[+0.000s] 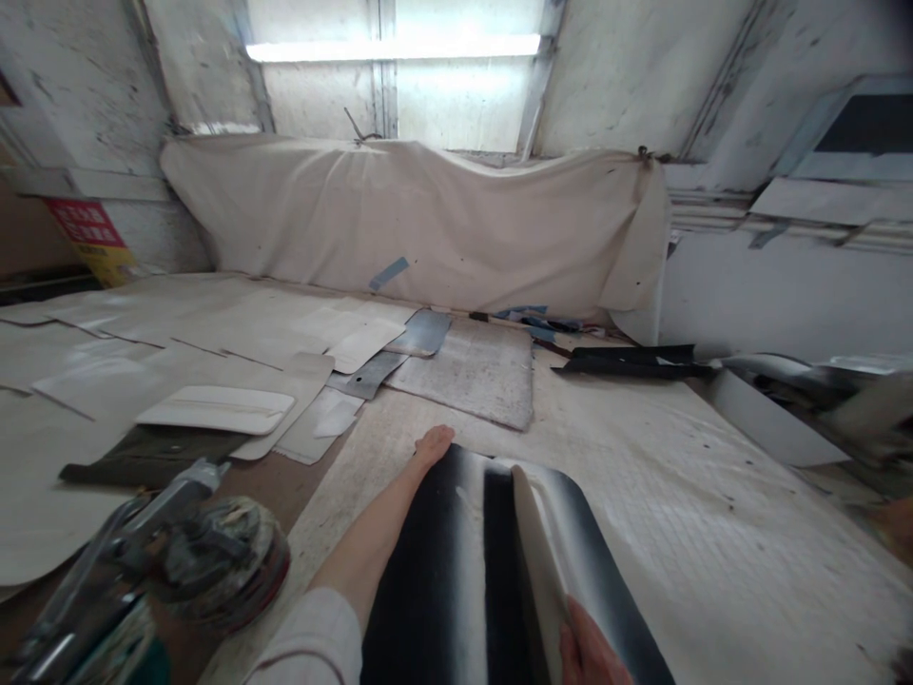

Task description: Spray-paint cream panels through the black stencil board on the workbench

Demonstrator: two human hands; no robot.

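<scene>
A black panel with whitish, glossy bands point(435, 590) lies on the table in front of me. At its far left corner, my left hand point(434, 442) has its fingers curled together on the edge; the fingertips are partly hidden. A cream, thin, flexible-looking piece point(536, 538) stands on edge along the panel, right of a black strip. Low in the view, my right hand point(589, 647) is closed on the near end of this cream piece. What the panel is made of, I cannot tell.
To the left are a spray gun point(153, 514), a grimy round can point(235, 557), a dark folded piece point(153, 455) and a white padded piece point(218, 409). Pale sheets point(235, 319) overlap behind them. A grey board point(471, 371) lies ahead; black strips point(628, 362) lie at the right.
</scene>
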